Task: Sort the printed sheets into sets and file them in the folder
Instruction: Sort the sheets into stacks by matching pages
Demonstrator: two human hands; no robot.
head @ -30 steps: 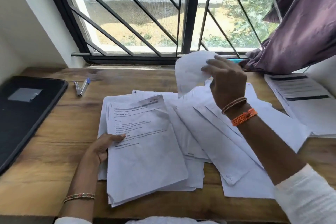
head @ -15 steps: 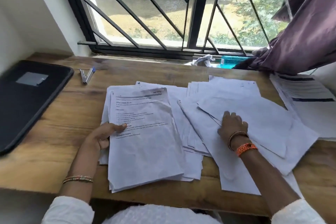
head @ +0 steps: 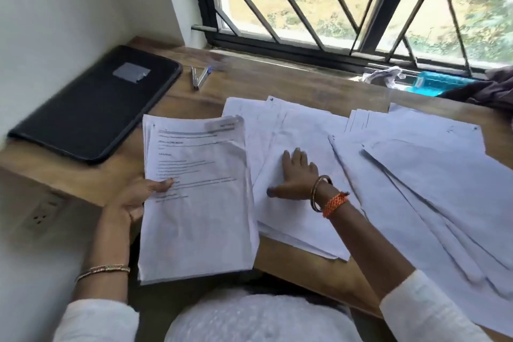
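My left hand [head: 138,197] grips a thick set of printed sheets [head: 197,203] by its left edge, thumb on the top page, and the set juts out past the desk's front edge. My right hand [head: 297,175] lies flat, fingers spread, on a blank-side-up pile [head: 299,153] in the middle of the wooden desk [head: 277,83]. More loose white sheets [head: 433,175] fan out to the right. A black folder [head: 94,105] lies closed at the desk's far left.
Two pens [head: 198,76] lie beside the folder. On the window sill sit a crumpled cloth [head: 384,76] and a teal object [head: 438,83]. A dark curtain [head: 494,89] hangs at the far right. A wall socket [head: 41,214] shows below the desk's left end.
My right hand dropped the sheet it held up and came down flat, then slid left onto the middle pile. My left hand pulled the printed set toward me and left. The view swung left.
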